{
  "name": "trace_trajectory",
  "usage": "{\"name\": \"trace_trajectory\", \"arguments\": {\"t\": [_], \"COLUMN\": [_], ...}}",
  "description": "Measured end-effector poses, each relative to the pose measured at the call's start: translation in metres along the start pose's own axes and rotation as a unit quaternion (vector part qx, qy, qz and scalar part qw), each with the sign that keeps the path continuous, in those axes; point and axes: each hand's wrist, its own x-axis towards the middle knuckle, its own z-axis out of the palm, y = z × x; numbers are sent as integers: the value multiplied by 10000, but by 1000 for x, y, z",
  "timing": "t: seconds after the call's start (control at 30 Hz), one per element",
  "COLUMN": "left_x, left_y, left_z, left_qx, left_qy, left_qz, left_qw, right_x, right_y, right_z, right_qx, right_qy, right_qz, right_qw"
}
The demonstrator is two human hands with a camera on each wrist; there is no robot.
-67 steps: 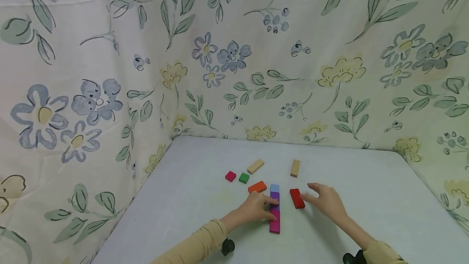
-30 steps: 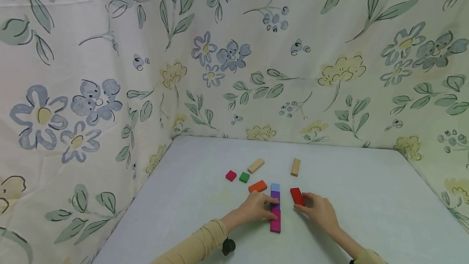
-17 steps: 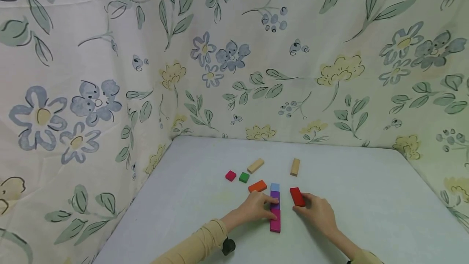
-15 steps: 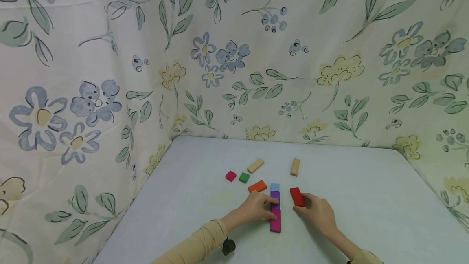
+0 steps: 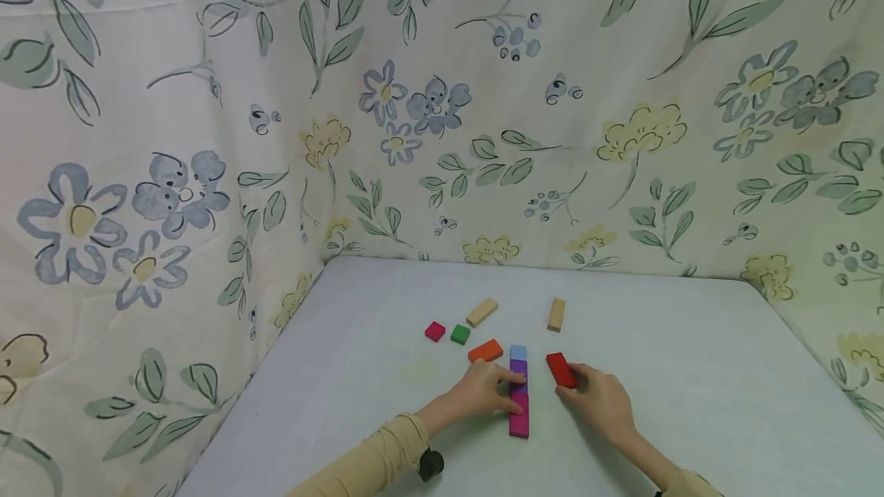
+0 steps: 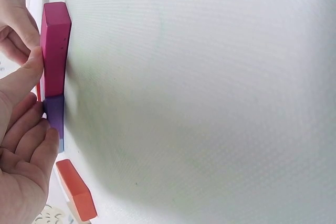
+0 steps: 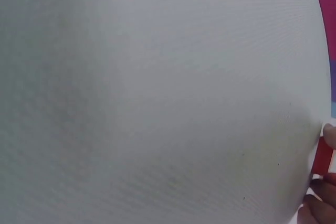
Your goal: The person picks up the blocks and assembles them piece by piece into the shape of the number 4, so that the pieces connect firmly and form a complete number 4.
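Observation:
Three blocks stand end to end in a row on the white table: light blue [image 5: 519,353], purple [image 5: 518,368] and magenta [image 5: 519,426]. My left hand [image 5: 476,391] rests on this row, its thumb on the magenta block and index finger on the purple one. In the left wrist view the other fingers lie loosely beside the purple block [image 6: 55,114]. Just right of the row, my right hand [image 5: 604,401] pinches a red block [image 5: 560,370] by its near end, thumb on one side and fingers on the other. The right wrist view catches only fingertips around the red block [image 7: 322,157].
An orange block [image 5: 486,350] lies slanted close to the row's far left. Beyond it are a green block [image 5: 460,334], a crimson block [image 5: 435,331] and two plain wooden blocks, one left [image 5: 482,313] and one right [image 5: 556,314]. Floral cloth [image 5: 483,198] hangs behind the table.
My right hand has come in from the right and taken hold of the red block; its thumb has just closed in on the block's near end. My left hand and the row have stayed put.

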Motion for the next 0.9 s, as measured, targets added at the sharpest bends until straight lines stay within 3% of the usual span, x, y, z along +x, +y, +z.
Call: {"name": "trace_trajectory", "arguments": {"t": [0.9], "left_x": [0], "left_y": [0], "left_z": [0], "left_qx": [123], "left_qy": [25], "left_qz": [74], "left_qw": [9999], "right_x": [4], "right_y": [9], "right_z": [-5], "right_qx": [338], "right_qy": [-93], "right_qz": [-101], "right_qw": [9993]}}
